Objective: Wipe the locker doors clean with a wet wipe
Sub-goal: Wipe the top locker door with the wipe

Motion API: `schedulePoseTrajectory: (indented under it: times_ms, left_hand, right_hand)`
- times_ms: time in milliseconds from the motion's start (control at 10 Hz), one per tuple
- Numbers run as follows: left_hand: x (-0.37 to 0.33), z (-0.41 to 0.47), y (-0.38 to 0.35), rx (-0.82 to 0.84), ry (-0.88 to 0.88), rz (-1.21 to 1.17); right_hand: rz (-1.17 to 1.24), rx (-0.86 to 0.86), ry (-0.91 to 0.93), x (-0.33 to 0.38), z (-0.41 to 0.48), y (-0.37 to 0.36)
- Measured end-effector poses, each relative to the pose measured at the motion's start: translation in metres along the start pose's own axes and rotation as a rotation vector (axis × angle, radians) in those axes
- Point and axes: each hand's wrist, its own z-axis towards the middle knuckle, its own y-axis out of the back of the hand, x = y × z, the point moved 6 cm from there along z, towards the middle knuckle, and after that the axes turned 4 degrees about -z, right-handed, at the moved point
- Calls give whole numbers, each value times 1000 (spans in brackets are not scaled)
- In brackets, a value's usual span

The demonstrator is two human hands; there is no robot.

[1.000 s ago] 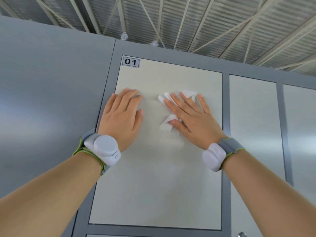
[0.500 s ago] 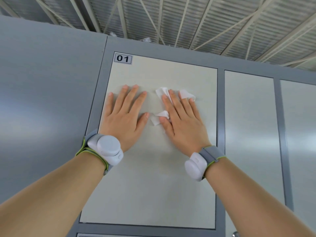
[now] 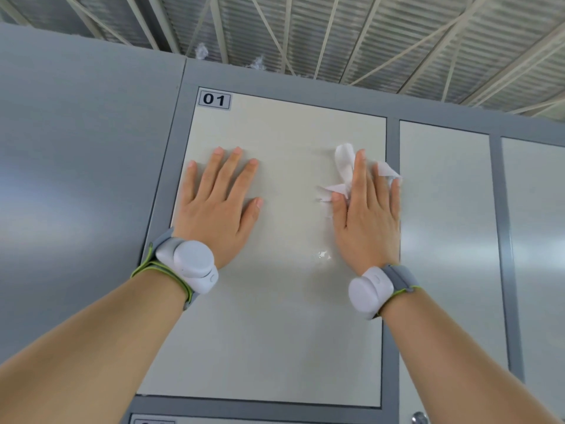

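Presently both hands lie flat against the locker door [image 3: 275, 316], the cream panel bearing the label "01" [image 3: 214, 100] at its upper left corner. The left hand [image 3: 218, 206] rests on the left half of the panel, palm down, fingers straight and slightly fanned, holding nothing. The right hand [image 3: 367, 218] is at the panel's right edge, fingers straight and close together, pressing the wet wipe [image 3: 344, 166] against the door. The wipe is crumpled and trapped beneath the fingers and palm: one fold sticks up past the index finger, another shows beyond the outer fingers near the grey frame [image 3: 393, 301], and a corner pokes out by the thumb. No finger curls round it; it is pinned by flat pressure only. A small glistening wet mark [image 3: 322, 255] sits on the panel just left of the right wrist. Each wrist carries a white device on a grey strap, left [image 3: 192, 264] and right [image 3: 368, 290]. A neighbouring door [image 3: 443, 240] stands to the right, apart from both hands.
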Motion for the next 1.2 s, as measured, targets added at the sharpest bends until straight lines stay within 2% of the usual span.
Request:
schedulePoseTrajectory:
  times_ms: [200,300,500,700,800,1000,1100,1200]
  left_hand:
    - [1,0,-1,-5,3,1]
    - [1,0,-1,-5,1,2]
    - [3,0,-2,5,-2,-5]
    - [2,0,-2,2,-5,4]
    - [1,0,-2,1,-6,5]
    - [2,0,-4,-9,-11,9]
    - [2,-1,-3,-12,-17,13]
    - [3,-2,-2,-2,-9,-3]
  right_hand:
    - [0,32,184,33,-10,-1]
    - [-9,65,214,32,-11,-3]
    - [-68,34,44,-2,-10,-2]
    - [9,8,-71,-3,-16,-2]
    - [39,24,-39,14,-20,-3]
    - [18,62,201,55,-40,-3]
    - [-53,84,269,47,-41,-1]
    - [-86,91,217,28,-38,-1]
